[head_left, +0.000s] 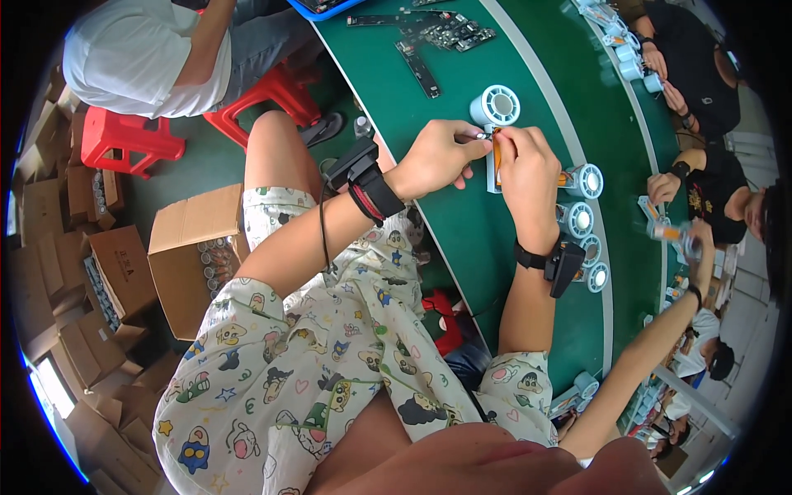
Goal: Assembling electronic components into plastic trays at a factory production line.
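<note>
My left hand (441, 154) and my right hand (526, 169) meet over the green work table (528, 272). Between their fingertips they pinch a small pale blue fan part with an orange piece (493, 153); most of it is hidden by my fingers. A round pale blue fan housing (495, 106) lies just beyond my hands. A row of similar round fan units (577, 219) sits to the right of my right hand. Both wrists carry black straps with small devices.
Circuit boards (450, 33) lie at the table's far end. An open cardboard box (194, 252) with small parts stands on the floor at left, beside stacked cartons. A red stool (272, 95) and a seated person are behind. Other people's hands (664, 186) work across the table.
</note>
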A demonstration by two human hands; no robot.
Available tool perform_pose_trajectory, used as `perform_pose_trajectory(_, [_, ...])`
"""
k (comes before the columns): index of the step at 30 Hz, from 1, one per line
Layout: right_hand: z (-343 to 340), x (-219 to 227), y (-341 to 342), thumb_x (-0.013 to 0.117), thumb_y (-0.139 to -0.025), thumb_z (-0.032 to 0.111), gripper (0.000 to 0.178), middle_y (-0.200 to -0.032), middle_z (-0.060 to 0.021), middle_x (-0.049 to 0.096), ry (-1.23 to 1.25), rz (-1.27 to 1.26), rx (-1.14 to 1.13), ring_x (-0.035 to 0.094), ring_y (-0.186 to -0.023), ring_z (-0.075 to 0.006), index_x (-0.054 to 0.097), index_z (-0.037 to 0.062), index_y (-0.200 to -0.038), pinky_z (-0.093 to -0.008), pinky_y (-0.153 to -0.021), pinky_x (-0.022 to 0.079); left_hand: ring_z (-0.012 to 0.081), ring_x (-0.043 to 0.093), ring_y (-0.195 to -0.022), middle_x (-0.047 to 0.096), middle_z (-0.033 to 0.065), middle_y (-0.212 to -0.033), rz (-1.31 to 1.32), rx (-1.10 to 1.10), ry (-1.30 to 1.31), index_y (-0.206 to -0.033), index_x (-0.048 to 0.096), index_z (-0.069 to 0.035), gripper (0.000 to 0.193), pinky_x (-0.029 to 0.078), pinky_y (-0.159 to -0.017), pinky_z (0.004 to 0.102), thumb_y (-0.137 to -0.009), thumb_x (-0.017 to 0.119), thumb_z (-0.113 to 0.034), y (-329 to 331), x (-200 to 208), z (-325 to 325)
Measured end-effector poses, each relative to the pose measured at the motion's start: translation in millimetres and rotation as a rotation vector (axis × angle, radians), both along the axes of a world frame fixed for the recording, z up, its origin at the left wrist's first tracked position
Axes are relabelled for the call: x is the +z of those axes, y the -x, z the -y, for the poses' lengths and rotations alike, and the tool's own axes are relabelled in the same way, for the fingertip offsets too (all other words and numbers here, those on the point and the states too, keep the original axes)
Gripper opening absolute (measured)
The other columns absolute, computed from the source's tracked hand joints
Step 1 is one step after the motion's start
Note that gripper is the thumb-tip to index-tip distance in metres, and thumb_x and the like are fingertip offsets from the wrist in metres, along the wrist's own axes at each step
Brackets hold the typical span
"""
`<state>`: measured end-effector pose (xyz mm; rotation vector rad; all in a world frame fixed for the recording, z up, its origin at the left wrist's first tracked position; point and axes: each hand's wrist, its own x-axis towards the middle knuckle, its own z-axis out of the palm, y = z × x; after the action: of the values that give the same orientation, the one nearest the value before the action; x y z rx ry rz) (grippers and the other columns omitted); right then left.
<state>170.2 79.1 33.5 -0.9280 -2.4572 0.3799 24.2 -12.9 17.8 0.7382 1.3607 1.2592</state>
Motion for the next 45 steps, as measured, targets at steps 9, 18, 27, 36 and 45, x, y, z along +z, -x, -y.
perform_pose_trajectory(9, [17, 15, 1, 0.061, -0.096, 0.014, 0.023, -0.096, -0.0165, 0.063, -0.023, 0.281, -0.069, 0.066, -0.078, -0.0385, 0.07, 0.003, -0.114, -0.0454, -0.069, 0.052, 0.009, 0.062, -0.072, 0.067, 0.0074, -0.091, 0.071, 0.138, -0.168, -0.117, 0.066, 0.008, 0.031, 0.052, -0.056, 0.0245, -0.096, 0.068, -0.014, -2, -18, -11])
perform_pose_trajectory(18, [-2, 8, -6, 0.063, -0.092, 0.007, 0.028, -0.097, -0.0201, 0.067, 0.318, 0.033, -0.001, 0.067, -0.079, -0.0365, 0.068, 0.0021, -0.119, -0.0431, -0.071, 0.053, 0.0129, 0.063, -0.071, 0.067, 0.0086, -0.089, 0.291, 0.105, -0.026, -0.114, 0.065, 0.01, 0.026, 0.055, -0.06, 0.0267, -0.093, 0.067, -0.005, 3, -11, -7])
perform_pose_trajectory(27, [9, 9, -2, 0.063, -0.091, 0.006, 0.028, -0.095, -0.0207, 0.068, 0.213, 0.09, 0.021, 0.067, -0.081, -0.038, 0.067, 0.0005, -0.118, -0.0434, -0.072, 0.053, 0.0125, 0.063, -0.076, 0.067, 0.008, -0.093, 0.319, 0.129, -0.026, -0.118, 0.062, 0.008, 0.027, 0.054, -0.062, 0.0259, -0.095, 0.065, -0.005, -4, -13, -2])
perform_pose_trajectory(36, [6, 12, -5, 0.063, -0.092, 0.007, 0.028, -0.093, -0.02, 0.07, 0.189, 0.199, 0.017, 0.068, -0.08, -0.0362, 0.065, -0.0011, -0.119, -0.0428, -0.071, 0.054, 0.0119, 0.062, -0.075, 0.067, 0.0085, -0.093, 0.261, 0.154, -0.031, -0.117, 0.062, 0.01, 0.027, 0.054, -0.06, 0.0255, -0.094, 0.066, -0.004, -1, -8, -7])
perform_pose_trajectory(45, [-10, -8, -7, 0.066, -0.093, 0.002, 0.012, -0.087, -0.0113, 0.072, 0.56, -0.109, -0.087, 0.07, -0.07, -0.0133, 0.064, -0.0054, -0.102, -0.0271, -0.061, 0.059, 0.0111, 0.062, -0.065, 0.065, 0.0087, -0.087, -0.026, 0.173, -0.135, -0.112, 0.062, 0.01, 0.025, 0.051, -0.05, 0.0254, -0.091, 0.069, -0.002, -18, -26, -15])
